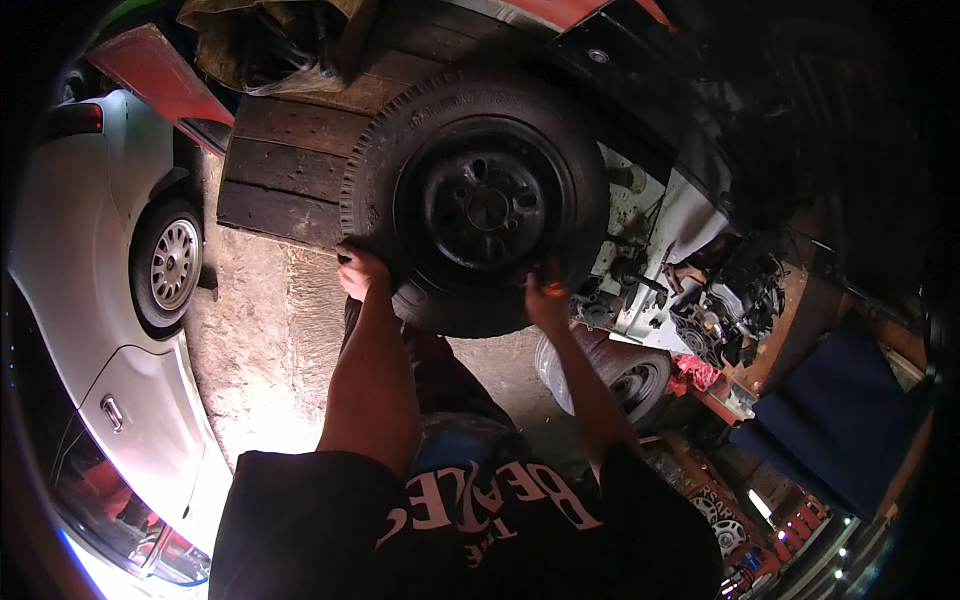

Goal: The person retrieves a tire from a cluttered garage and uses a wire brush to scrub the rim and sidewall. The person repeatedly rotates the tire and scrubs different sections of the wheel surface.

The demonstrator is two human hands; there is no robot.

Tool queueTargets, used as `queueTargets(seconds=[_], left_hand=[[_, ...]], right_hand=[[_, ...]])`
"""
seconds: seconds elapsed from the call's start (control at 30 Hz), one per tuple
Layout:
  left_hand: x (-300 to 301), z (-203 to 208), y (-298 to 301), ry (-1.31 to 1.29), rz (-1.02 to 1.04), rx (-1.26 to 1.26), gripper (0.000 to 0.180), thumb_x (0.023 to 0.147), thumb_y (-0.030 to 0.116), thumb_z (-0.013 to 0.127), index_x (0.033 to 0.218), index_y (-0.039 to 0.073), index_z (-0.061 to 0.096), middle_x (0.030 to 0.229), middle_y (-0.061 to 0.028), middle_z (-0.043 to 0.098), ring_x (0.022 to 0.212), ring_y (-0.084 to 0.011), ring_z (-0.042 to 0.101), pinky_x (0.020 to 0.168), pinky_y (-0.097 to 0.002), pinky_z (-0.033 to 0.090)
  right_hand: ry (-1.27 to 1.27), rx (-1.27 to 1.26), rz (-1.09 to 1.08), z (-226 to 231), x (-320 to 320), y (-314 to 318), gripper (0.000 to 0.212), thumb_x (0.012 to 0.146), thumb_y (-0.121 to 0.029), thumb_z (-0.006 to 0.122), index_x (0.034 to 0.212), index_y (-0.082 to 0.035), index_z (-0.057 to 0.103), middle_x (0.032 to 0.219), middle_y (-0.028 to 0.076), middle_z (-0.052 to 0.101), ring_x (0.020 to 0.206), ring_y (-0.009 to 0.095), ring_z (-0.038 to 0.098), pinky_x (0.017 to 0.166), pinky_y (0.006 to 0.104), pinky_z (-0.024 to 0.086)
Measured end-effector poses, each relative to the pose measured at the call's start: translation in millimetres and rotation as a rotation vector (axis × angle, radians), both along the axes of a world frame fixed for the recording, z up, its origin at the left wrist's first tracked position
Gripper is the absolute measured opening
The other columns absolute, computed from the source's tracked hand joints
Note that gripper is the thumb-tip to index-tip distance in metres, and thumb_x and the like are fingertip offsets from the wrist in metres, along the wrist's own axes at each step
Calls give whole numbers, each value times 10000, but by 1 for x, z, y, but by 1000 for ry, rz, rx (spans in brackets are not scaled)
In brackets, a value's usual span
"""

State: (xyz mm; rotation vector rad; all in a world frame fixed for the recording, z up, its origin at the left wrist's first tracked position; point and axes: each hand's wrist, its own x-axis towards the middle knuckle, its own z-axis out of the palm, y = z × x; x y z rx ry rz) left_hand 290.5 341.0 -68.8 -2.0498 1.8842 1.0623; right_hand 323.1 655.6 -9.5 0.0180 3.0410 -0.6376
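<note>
A car wheel (490, 208), a black steel rim with a thick-treaded tire, leans over the edge of a dark plank bench in front of me. My left hand (364, 272) is closed on the tire's lower left edge, at the tread. At the lower right, my right hand (546, 298) has its fingers bent against the tire's edge. An orange patch shows at these fingers; whether it is light or a small object I cannot tell. The wheel hides part of the bench.
The wooden bench (285, 165) carries a brown sack (275, 45) at the back. A silver car (105, 310) stands at left. Another wheel (635, 385) lies below on the right, near metal engine parts (730, 310) and a dark blue cloth (835, 420).
</note>
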Motion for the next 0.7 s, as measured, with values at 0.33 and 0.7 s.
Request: queueTargets(seconds=[0.33, 0.7], left_hand=[[1, -20, -3, -5, 31, -60, 815, 956, 615, 307, 1064, -117, 649, 1110, -309, 635, 1082, -434, 598, 989, -500, 432], [1, -21, -6, -18, -62, -43, 751, 933, 646, 364, 1182, -1, 655, 1172, -246, 645, 1090, -372, 617, 1010, -450, 443]], right_hand=[[-258, -208, -370, 6, 17, -57, 428, 912, -368, 608, 1104, 9, 546, 926, 247, 645, 888, 424, 627, 770, 504, 490], [-8, -398, -281, 13, 22, -90, 728, 911, -254, 552, 1516, -98, 177, 1342, 261, 536, 846, 431, 683, 760, 512, 567]])
